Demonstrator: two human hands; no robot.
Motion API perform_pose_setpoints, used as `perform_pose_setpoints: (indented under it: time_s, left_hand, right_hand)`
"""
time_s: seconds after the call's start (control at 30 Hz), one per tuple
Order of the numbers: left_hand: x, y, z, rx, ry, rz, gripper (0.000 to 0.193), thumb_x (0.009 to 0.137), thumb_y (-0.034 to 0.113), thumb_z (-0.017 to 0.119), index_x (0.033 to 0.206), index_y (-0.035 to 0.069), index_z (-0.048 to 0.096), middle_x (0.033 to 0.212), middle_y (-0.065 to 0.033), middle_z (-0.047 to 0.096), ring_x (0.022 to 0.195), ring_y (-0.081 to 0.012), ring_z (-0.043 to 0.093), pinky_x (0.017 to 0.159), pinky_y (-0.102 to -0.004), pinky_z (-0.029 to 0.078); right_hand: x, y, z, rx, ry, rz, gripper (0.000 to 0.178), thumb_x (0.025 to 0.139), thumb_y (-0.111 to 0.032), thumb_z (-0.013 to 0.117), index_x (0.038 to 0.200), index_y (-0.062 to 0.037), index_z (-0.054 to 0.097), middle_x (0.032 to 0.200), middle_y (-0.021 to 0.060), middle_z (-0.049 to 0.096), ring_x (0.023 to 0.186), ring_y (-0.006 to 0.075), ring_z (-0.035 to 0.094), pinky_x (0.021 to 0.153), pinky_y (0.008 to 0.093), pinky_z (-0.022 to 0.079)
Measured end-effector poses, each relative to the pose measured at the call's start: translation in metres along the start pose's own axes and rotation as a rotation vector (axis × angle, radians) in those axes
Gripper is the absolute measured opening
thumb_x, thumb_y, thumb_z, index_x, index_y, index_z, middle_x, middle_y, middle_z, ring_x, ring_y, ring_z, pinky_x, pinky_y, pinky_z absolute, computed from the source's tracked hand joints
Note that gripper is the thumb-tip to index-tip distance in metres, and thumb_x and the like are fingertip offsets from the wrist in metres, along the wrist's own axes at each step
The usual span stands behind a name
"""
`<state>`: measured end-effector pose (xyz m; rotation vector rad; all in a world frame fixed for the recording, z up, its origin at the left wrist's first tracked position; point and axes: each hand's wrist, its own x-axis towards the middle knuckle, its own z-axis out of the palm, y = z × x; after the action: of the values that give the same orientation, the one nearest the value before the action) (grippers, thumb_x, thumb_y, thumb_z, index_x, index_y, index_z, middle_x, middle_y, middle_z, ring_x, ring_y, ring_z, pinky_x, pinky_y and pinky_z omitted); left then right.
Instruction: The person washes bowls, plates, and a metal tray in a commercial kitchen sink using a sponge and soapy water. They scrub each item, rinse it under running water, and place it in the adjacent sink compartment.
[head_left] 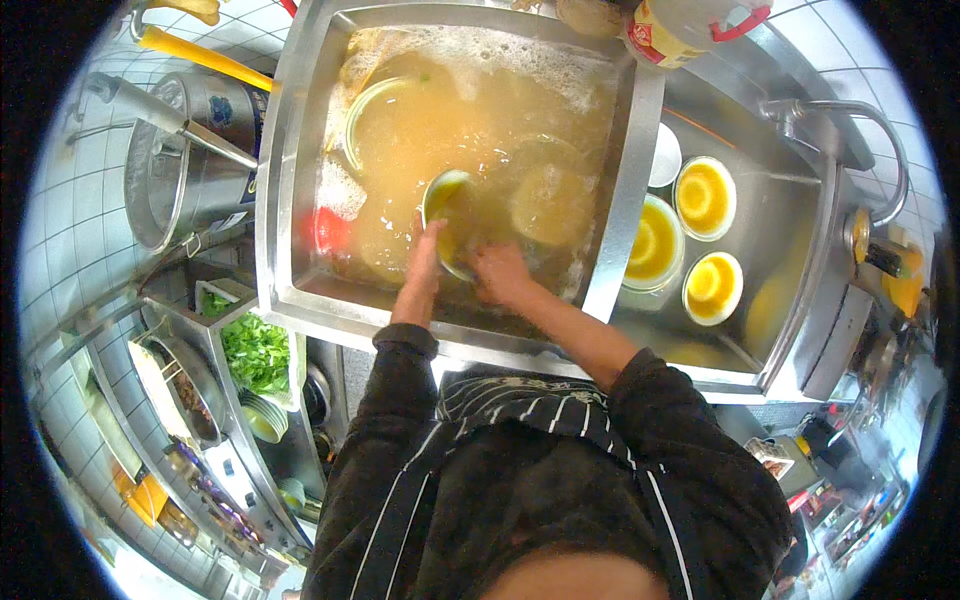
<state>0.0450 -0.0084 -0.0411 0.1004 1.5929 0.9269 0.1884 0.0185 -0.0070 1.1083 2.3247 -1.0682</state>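
A bowl (433, 190) with a pale rim and yellow-green inside is tilted in the murky, foamy water of a large steel sink (275, 160). My left hand (424, 258) is closed on the bowl's near left edge. On the opposite side, my right hand (498, 272) is curled against the bowl at the water surface. Its fingertips are hidden, so I cannot make out what they hold. Farther back, the rim of another bowl (357, 115) breaks the water. A red object (329, 231) floats by the left wall.
In the right-hand sink stand several yellow bowls (706, 199) beneath a curved faucet (868, 112). A plastic jug (672, 32) stands at the back edge. At left are a big steel pot (165, 200), a yellow handle (205, 57), chopped greens (257, 352) and stacked bowls (264, 417).
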Motion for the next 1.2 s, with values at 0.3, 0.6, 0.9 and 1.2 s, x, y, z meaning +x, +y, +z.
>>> perform_pose_setpoints:
  time_s: [0.3,0.6,0.9,1.2]
  left_hand:
    - [-0.004,0.006,-0.010,0.031,-0.038,-0.114,0.055,0.082,0.044,0.055,0.118,0.003,0.053,0.107,-0.0106,0.062,0.096,-0.0244,0.059,0.081,-0.0333,0.048]
    - [-0.027,0.028,-0.011,-0.198,-0.057,-0.196,0.054,0.082,0.041,0.057,0.122,0.006,0.050,0.109,-0.0108,0.059,0.097,-0.0250,0.059,0.082,-0.0391,0.050]
    - [0.009,-0.001,0.001,0.003,0.012,-0.136,0.052,0.086,0.041,0.051,0.122,0.003,0.050,0.106,-0.0119,0.061,0.086,-0.0236,0.061,0.075,-0.0367,0.050]
    - [-0.048,0.054,0.022,0.048,-0.050,-0.058,0.082,0.082,0.066,0.046,0.139,0.009,0.034,0.137,-0.0183,0.039,0.116,-0.0326,0.047,0.088,-0.0475,0.046]
  right_hand:
    - [-0.009,0.020,0.008,-0.264,0.459,-0.305,0.056,0.058,-0.016,0.072,0.114,-0.0161,0.061,0.110,0.0103,0.062,0.100,0.0295,0.058,0.082,0.0457,0.045]
    - [-0.011,0.007,-0.010,0.225,0.449,-0.381,0.053,0.061,-0.016,0.073,0.112,-0.0123,0.058,0.114,0.0160,0.057,0.105,0.0365,0.052,0.086,0.0417,0.044]
    - [-0.003,0.003,-0.010,0.544,0.545,-0.282,0.044,0.064,-0.015,0.070,0.107,-0.0081,0.062,0.110,0.0148,0.059,0.101,0.0346,0.055,0.088,0.0435,0.042]
    - [-0.015,0.008,-0.042,0.446,0.280,-0.122,0.051,0.068,-0.028,0.074,0.113,-0.0094,0.062,0.108,0.0138,0.063,0.097,0.0290,0.059,0.084,0.0387,0.046]
